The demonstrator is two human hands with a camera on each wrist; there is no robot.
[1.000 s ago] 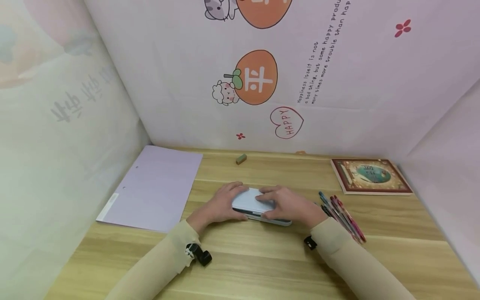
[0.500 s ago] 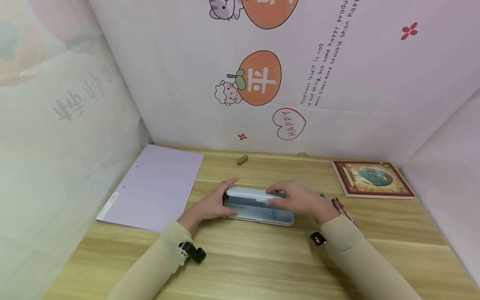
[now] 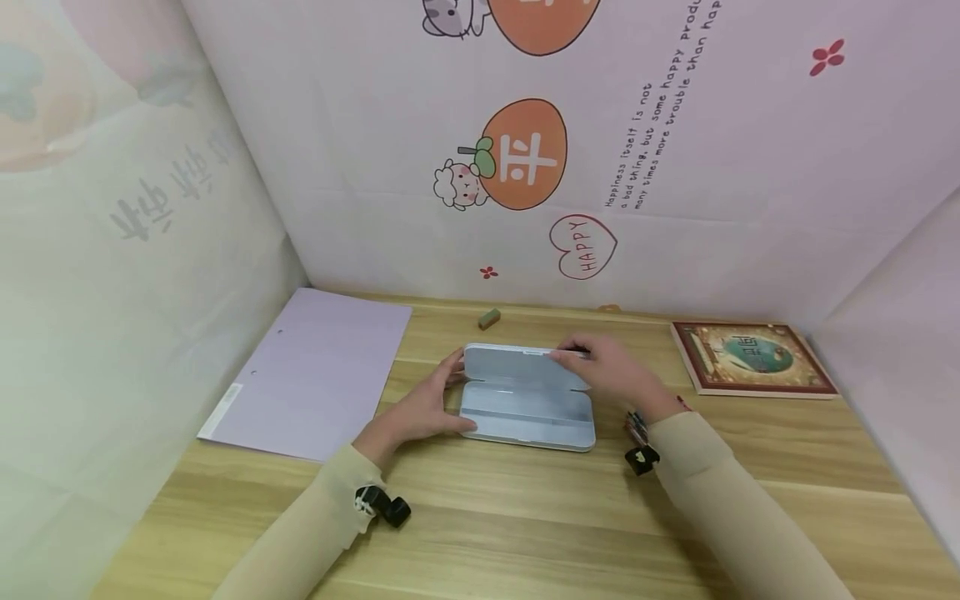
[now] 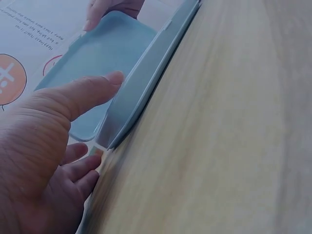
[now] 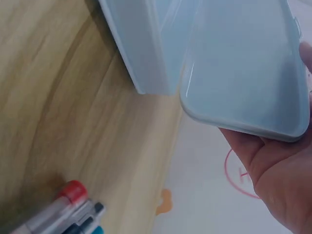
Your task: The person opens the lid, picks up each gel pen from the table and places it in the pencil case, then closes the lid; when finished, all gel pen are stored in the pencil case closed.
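Observation:
A pale blue pencil case (image 3: 528, 406) lies on the wooden table with its lid (image 3: 498, 365) raised and tilted back; no contents show in its tray. My left hand (image 3: 422, 407) spans the case's left end, thumb at the front rim, fingers round behind. In the left wrist view that thumb (image 4: 95, 92) overlaps the tray wall and the fingertips curl near the corner. My right hand (image 3: 621, 373) grips the lid's right upper edge. The right wrist view has the lid (image 5: 243, 63) resting against this hand (image 5: 287, 180), its palm behind it.
Several pens (image 5: 63, 209) lie right of the case, mostly hidden under the right forearm in the head view. A small green-brown block (image 3: 489, 318) sits at the back. A lilac sheet-like folder (image 3: 315, 375) lies left, a decorated book (image 3: 753, 358) right. Printed cloth walls surround the table.
The pencil case has gone from closed to opened. My right hand has lifted the lid up and back, while my left hand has shifted slightly left and stays at the case's left end.

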